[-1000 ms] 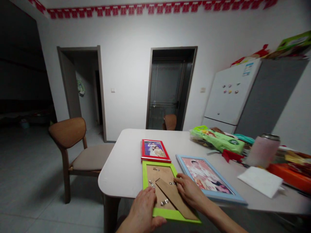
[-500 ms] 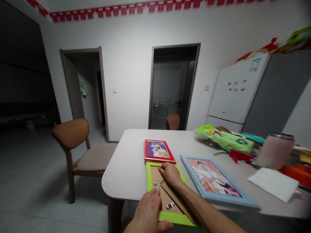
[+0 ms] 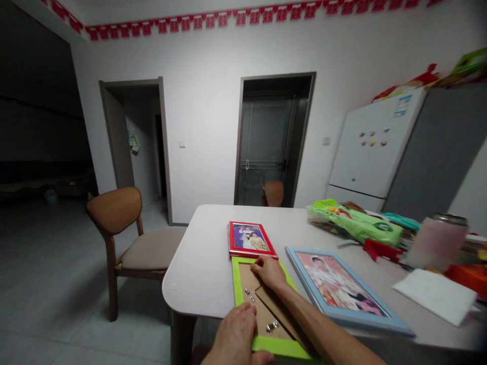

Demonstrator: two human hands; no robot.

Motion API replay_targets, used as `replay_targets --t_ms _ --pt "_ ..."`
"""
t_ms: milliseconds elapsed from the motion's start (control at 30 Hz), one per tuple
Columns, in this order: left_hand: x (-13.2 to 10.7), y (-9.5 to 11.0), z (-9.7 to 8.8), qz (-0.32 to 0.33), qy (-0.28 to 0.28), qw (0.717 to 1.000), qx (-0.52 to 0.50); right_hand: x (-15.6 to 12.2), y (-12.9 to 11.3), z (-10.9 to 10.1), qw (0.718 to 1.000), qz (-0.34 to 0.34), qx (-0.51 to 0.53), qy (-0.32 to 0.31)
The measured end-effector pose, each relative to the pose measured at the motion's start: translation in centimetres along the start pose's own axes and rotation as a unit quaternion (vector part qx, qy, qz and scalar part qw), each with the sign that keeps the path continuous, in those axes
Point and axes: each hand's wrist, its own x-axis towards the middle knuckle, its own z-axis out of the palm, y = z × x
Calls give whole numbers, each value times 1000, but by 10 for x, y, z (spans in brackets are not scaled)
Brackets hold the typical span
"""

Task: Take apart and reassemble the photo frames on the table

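Observation:
A lime-green picture frame [image 3: 238, 284] lies face down at the table's near edge, its brown backing board [image 3: 249, 276] showing. My left hand [image 3: 236, 329] grips the frame's near left corner, fingers along the left side and thumb at the near edge. At the far end of the backing, my right hand [image 3: 271, 272] is closed with its fingertips pressed together on the board; whatever they pinch is hidden. Small metal clips [image 3: 250, 295] sit by the left side, and another metal piece [image 3: 272, 326] lies near the front. My right forearm covers part of the frame's right side.
Touching the far end is a red-framed photo [image 3: 253, 239]. A blue-framed photo [image 3: 342, 284] lies to the right. Farther right are a green packet [image 3: 357, 223], a pink bottle [image 3: 437, 243] and white paper [image 3: 436, 294]. A chair [image 3: 148, 248] stands left of the table.
The view has shifted slightly, so everything sits a little lower and further right. Both hands keep nearly the same places on the frame.

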Motion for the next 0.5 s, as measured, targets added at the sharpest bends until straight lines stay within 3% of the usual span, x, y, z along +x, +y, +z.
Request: replay_targets --t_ms 233,500 --pt "-4 2 -7 -5 3 1000 -15 -48 -18 -10 978 -188 51 -73" --pt "-3 3 -7 14 25 999 -16 -66 -28 -15 968 -241 15 -72"
